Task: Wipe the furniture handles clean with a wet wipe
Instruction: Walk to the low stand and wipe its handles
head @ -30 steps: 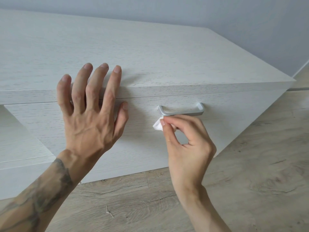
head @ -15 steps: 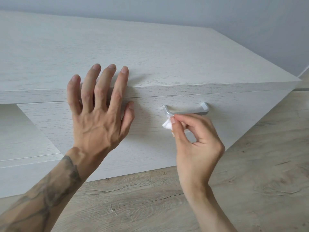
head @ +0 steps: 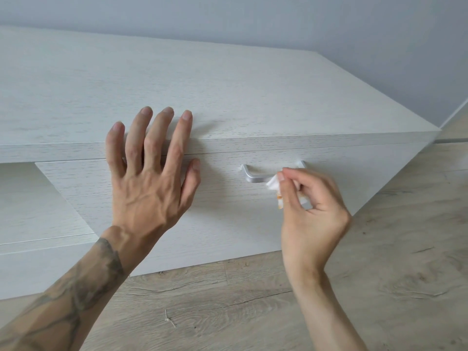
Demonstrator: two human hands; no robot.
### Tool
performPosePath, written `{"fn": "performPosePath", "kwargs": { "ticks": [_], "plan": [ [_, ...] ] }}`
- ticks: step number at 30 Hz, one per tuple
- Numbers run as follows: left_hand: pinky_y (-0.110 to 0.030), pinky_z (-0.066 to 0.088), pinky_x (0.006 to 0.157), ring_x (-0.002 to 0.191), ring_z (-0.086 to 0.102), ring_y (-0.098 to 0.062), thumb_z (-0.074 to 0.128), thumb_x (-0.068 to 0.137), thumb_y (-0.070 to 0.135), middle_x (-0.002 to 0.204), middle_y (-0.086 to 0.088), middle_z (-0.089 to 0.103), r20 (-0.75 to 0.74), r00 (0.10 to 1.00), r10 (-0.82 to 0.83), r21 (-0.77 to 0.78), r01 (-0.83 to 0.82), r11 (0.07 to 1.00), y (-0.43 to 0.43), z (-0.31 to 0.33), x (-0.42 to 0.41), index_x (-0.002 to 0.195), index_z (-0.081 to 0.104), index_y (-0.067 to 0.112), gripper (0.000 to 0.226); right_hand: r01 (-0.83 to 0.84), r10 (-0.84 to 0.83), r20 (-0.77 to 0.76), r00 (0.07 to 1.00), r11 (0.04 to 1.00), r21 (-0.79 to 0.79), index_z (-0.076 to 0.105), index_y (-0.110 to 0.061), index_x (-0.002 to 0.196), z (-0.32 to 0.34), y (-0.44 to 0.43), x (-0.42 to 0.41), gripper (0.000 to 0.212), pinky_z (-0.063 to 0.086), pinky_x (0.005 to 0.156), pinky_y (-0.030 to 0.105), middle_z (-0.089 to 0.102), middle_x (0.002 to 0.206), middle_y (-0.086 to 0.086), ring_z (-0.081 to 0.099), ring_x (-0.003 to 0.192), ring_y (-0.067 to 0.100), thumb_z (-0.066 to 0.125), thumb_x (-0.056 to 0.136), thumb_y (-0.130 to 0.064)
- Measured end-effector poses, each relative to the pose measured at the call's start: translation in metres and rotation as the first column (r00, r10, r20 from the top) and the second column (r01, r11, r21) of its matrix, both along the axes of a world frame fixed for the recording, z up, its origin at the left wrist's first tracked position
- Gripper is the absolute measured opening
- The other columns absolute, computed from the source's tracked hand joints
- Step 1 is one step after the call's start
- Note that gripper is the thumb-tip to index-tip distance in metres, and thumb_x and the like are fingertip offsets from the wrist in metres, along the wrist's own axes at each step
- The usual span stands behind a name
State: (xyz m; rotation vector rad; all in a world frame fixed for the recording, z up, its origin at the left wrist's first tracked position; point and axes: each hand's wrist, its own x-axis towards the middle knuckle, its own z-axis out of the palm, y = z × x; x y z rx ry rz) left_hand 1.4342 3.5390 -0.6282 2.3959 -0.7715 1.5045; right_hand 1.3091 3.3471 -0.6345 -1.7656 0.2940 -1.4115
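Note:
A silver bar handle [head: 255,176] is fixed to the front of a pale wood-grain drawer [head: 228,211]. My right hand [head: 311,214] pinches a small white wet wipe [head: 273,184] with an orange-stained edge and presses it against the handle's right half, hiding that end. My left hand [head: 149,171] lies flat with fingers spread on the drawer front, its fingertips reaching over the cabinet's top edge. It holds nothing.
The low cabinet's top [head: 202,92] stretches back to a grey wall [head: 329,26]. An open recess [head: 30,198] lies left of the drawer. Wood-look flooring [head: 379,287] runs below and to the right, with a small bit of debris [head: 169,321] on it.
My right hand has slid the wipe rightward along the handle, from its left end to its right half, baring the left end. My left hand keeps its place on the drawer front.

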Motion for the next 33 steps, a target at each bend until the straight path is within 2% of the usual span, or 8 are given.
{"fn": "performPosePath", "kwargs": {
  "ticks": [3, 8, 12, 15, 20, 24, 28, 33],
  "plan": [
    [-0.048, 0.003, 0.132, 0.153, 0.028, -0.036, 0.045, 0.111, 0.037, 0.160, -0.017, 0.040, -0.011, 1.000, 0.015, 0.002, -0.015, 1.000, -0.002, 0.002, -0.004, 0.166, 0.030, 0.013, 0.062, -0.020, 0.021, 0.016, 1.000, 0.999, -0.048, 0.081, -0.005, 0.095, 0.001, 0.021, 0.009, 0.009, 0.058, 0.080, 0.028, 0.075, 0.092, 0.001, 0.071, 0.085, 0.011, 0.081, 0.091, 0.003],
    [-0.050, 0.011, 0.131, 0.153, 0.034, -0.037, 0.043, 0.112, 0.034, 0.163, -0.016, 0.044, -0.099, 0.994, 0.037, 0.049, -0.032, 0.998, 0.003, 0.014, -0.020, 0.167, 0.032, 0.012, 0.060, -0.203, 0.202, 0.028, 0.979, 0.979, 0.012, 0.080, -0.005, 0.093, 0.006, 0.046, 0.011, 0.010, 0.059, 0.074, 0.036, 0.075, 0.089, 0.002, 0.073, 0.081, 0.020, 0.081, 0.091, 0.005],
    [-0.051, 0.016, 0.133, 0.159, 0.032, -0.036, 0.041, 0.113, 0.036, 0.171, -0.015, 0.035, -0.188, 0.982, 0.010, 0.172, 0.023, 0.985, 0.027, 0.026, -0.034, 0.169, 0.029, 0.013, 0.062, -0.339, 0.340, 0.003, 0.941, 0.939, 0.056, 0.078, -0.012, 0.093, 0.011, 0.058, 0.011, 0.010, 0.059, 0.065, 0.041, 0.072, 0.086, -0.003, 0.070, 0.076, 0.023, 0.079, 0.094, -0.002],
    [-0.052, 0.018, 0.133, 0.161, 0.028, -0.034, 0.041, 0.114, 0.037, 0.174, -0.013, 0.028, -0.236, 0.971, 0.033, 0.247, 0.027, 0.969, 0.053, 0.033, -0.048, 0.169, 0.031, 0.016, 0.060, -0.458, 0.460, -0.011, 0.888, 0.885, 0.078, 0.077, -0.015, 0.094, 0.013, 0.074, 0.014, 0.009, 0.062, 0.071, 0.041, 0.069, 0.087, -0.007, 0.071, 0.079, 0.024, 0.078, 0.096, -0.005],
    [-0.053, 0.022, 0.132, 0.162, 0.027, -0.033, 0.045, 0.113, 0.036, 0.176, -0.013, 0.023, -0.294, 0.943, 0.156, 0.341, -0.049, 0.939, 0.122, 0.034, -0.074, 0.167, 0.036, 0.018, 0.058, -0.630, 0.641, -0.039, 0.767, 0.763, 0.147, 0.077, -0.012, 0.104, 0.013, 0.115, 0.024, 0.012, 0.065, 0.080, 0.043, 0.072, 0.100, 0.001, 0.075, 0.087, 0.029, 0.077, 0.097, -0.003],
    [-0.057, 0.032, 0.127, 0.157, 0.037, -0.034, 0.050, 0.111, 0.034, 0.173, -0.014, 0.031, -0.342, 0.892, 0.296, 0.438, -0.127, 0.890, 0.193, 0.035, -0.088, 0.165, 0.040, 0.017, 0.058, -0.706, 0.720, -0.092, 0.688, 0.694, 0.143, 0.075, -0.011, 0.113, 0.017, 0.161, 0.036, 0.023, 0.065, 0.087, 0.033, 0.071, 0.104, 0.002, 0.075, 0.093, 0.025, 0.078, 0.094, 0.003],
    [-0.055, 0.033, 0.127, 0.156, 0.040, -0.033, 0.047, 0.111, 0.035, 0.172, -0.014, 0.034, -0.371, 0.845, 0.386, 0.443, -0.205, 0.873, 0.260, 0.037, -0.082, 0.165, 0.041, 0.016, 0.057, -0.745, 0.752, -0.164, 0.638, 0.657, 0.116, 0.078, -0.012, 0.109, 0.023, 0.212, 0.047, 0.019, 0.064, 0.087, 0.032, 0.070, 0.103, -0.001, 0.076, 0.090, 0.019, 0.078, 0.094, 0.000],
    [-0.052, 0.030, 0.129, 0.155, 0.039, -0.033, 0.041, 0.113, 0.038, 0.171, -0.013, 0.034, -0.442, 0.815, 0.374, 0.409, -0.188, 0.893, 0.344, 0.020, -0.051, 0.166, 0.040, 0.017, 0.057, -0.743, 0.734, -0.248, 0.632, 0.665, 0.077, 0.081, -0.012, 0.101, 0.025, 0.277, 0.069, 0.015, 0.065, 0.084, 0.032, 0.071, 0.099, -0.009, 0.076, 0.091, 0.019, 0.079, 0.094, 0.001]
  ]
}}
